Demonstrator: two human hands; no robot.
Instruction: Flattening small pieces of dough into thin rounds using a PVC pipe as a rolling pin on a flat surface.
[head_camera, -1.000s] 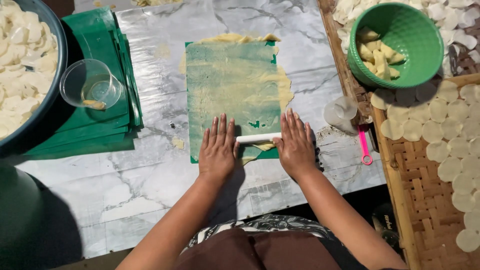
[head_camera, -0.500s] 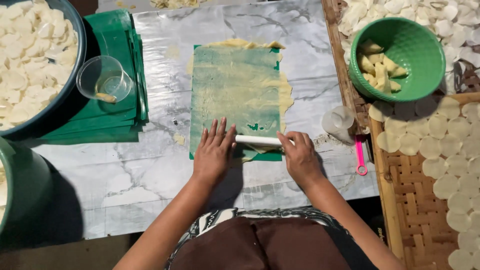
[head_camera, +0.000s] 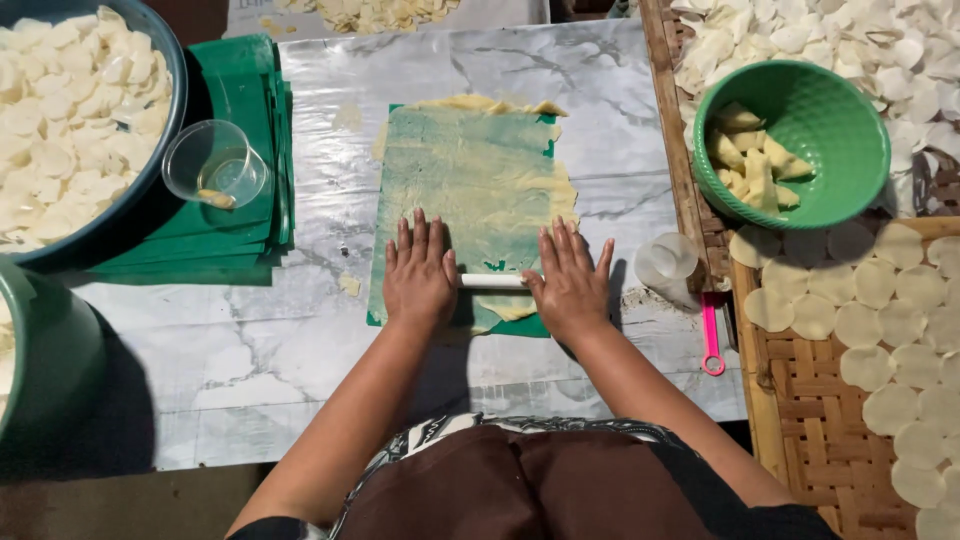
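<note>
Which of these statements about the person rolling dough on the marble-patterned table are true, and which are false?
1. Both hands press flat on a white rolling pin. True: the left hand and the right hand each cover one end.
2. The dough lies under a red sheet. False: the plastic sheet over the dough is green.
3. The green bowl holds pale dough chunks. True.
4. The clear plastic cup stands on the woven tray. False: it stands on a stack of green sheets left of the dough.
5. Round thin discs lie on the woven tray at the right. True.
</note>
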